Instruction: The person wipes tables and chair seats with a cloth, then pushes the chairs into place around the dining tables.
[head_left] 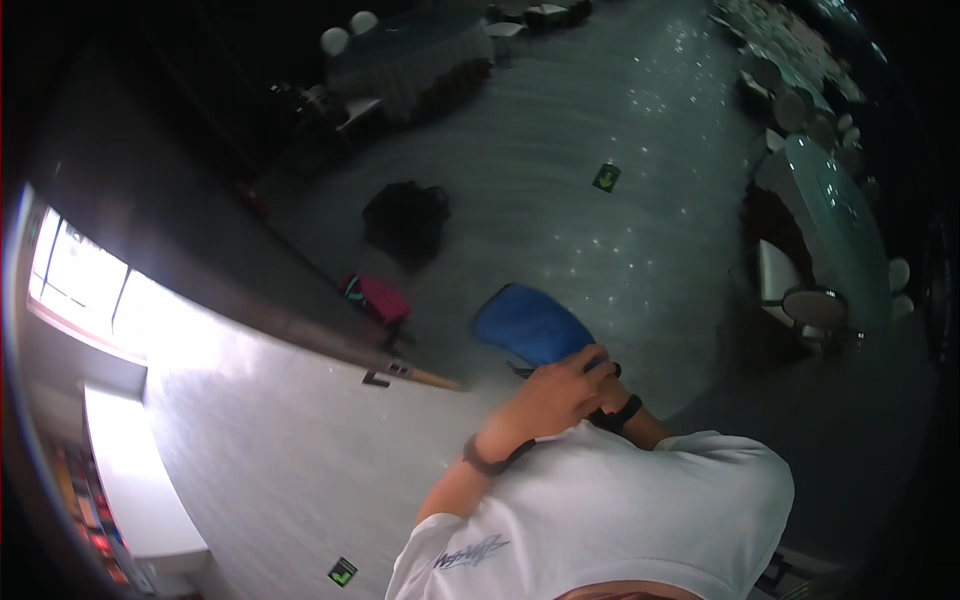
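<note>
Both hands are raised together in front of my white T-shirt. My left hand [556, 398], a dark band on its wrist, is curled closed at the near end of a flat blue thing [530, 325] that sticks out over the floor. My right hand [603, 366] is mostly hidden behind the left. Only a few fingertips and a black wrist strap show, touching a dark part at the blue thing's near edge. Whether the right hand grips it is hidden.
A black bag [405, 220] and a pink bag [378, 297] lie on the grey floor by a dark wall. A wooden stick [432, 379] lies near them. Green marker cards [606, 177] [342, 572] sit on the floor. A cloth-covered round table [410, 60] stands far off, a glass-topped table [835, 215] with chairs at right, and a bright window [80, 280] at left.
</note>
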